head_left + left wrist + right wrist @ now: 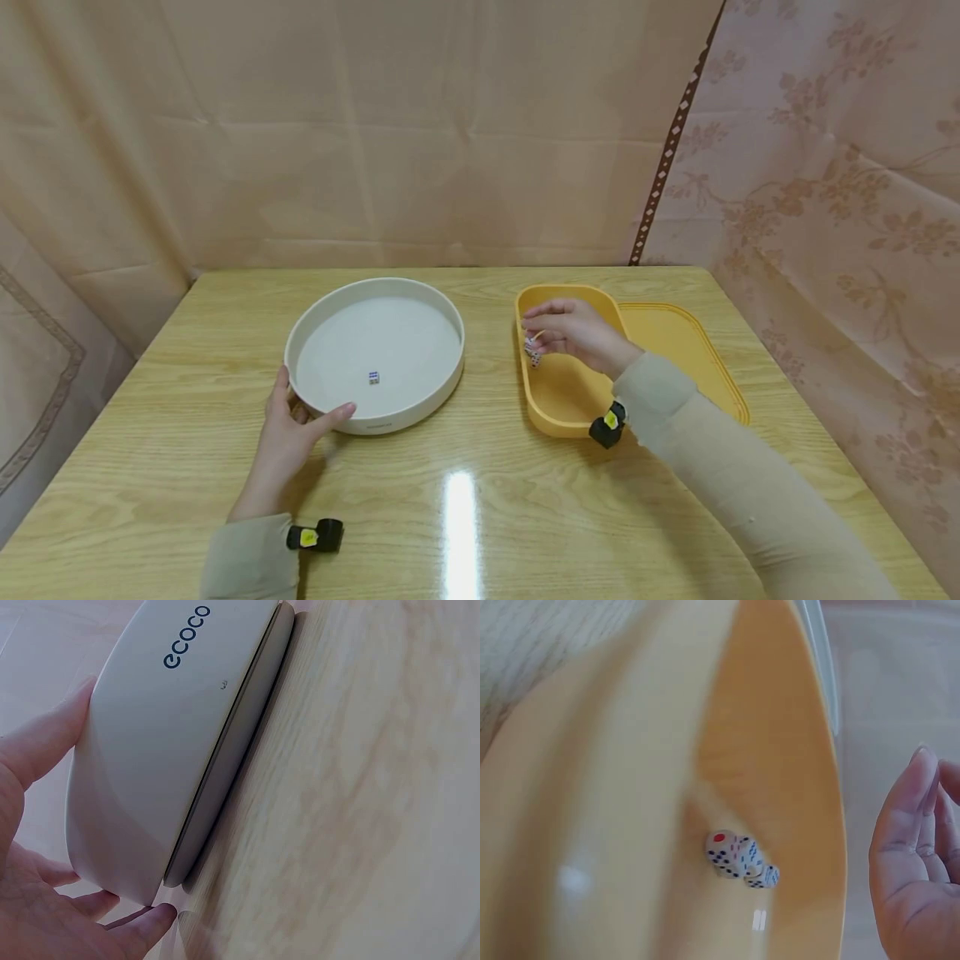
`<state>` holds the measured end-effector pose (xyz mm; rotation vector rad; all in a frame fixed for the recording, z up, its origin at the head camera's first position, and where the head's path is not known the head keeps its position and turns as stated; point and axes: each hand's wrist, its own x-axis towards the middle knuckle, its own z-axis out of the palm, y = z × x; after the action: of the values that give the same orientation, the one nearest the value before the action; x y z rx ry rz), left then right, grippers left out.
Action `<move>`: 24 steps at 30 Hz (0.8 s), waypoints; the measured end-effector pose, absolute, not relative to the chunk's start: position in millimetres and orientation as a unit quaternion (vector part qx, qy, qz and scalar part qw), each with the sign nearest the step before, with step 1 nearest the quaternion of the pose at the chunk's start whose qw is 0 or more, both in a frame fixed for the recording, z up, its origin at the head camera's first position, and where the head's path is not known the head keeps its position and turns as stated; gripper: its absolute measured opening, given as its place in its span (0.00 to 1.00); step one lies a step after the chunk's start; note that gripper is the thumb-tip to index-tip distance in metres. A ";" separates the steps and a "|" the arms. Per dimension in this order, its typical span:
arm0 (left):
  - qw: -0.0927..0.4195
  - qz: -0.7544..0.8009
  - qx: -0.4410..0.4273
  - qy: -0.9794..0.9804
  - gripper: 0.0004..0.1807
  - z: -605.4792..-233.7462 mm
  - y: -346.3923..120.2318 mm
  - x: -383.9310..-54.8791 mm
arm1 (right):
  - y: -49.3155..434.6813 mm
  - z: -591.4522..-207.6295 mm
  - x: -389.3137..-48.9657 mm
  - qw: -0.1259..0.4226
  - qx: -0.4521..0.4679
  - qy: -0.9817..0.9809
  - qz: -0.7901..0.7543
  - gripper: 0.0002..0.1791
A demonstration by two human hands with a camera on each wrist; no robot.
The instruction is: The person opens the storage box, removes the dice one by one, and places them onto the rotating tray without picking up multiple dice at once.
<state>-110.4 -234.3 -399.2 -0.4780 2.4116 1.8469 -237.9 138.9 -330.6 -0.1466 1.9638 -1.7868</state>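
Note:
My left hand (288, 437) grips the near left side of a round white tray (412, 408), thumb at the rim and fingers curved around the outer wall toward its bottom edge. In the left wrist view the tray wall (172, 720) shows the word "ecoco". One small white die (373, 377) lies inside the tray. Over the yellow rectangular box (566, 396) my right hand (573, 329) hovers with loosely bent fingers, and nothing shows between them. Just below its fingertips, several white dice (739, 859) sit clustered on the box floor by the side wall.
A flat yellow lid (678, 354) lies on the table, right beside the box. The wood-grain table (390, 508) ends at a beige curtain (412, 150) behind, and a flowered cloth (847, 200) hangs along the right.

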 end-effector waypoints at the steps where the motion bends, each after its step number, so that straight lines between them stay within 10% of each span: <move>1: 0.034 0.600 -0.155 0.784 0.69 -399.3 -234.2 -110.6 | 139.9 -331.7 -238.3 0.238 -0.051 0.717 -0.653 0.19; 24: 0.028 0.599 -0.159 0.784 0.69 -397.8 -232.3 -110.8 | 147.5 -361.7 -234.1 0.256 -0.011 0.737 -0.625 0.24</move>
<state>-110.8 -232.3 -397.8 -0.4907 2.4205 1.8508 -234.1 147.5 -361.7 -0.0295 2.0016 -1.6965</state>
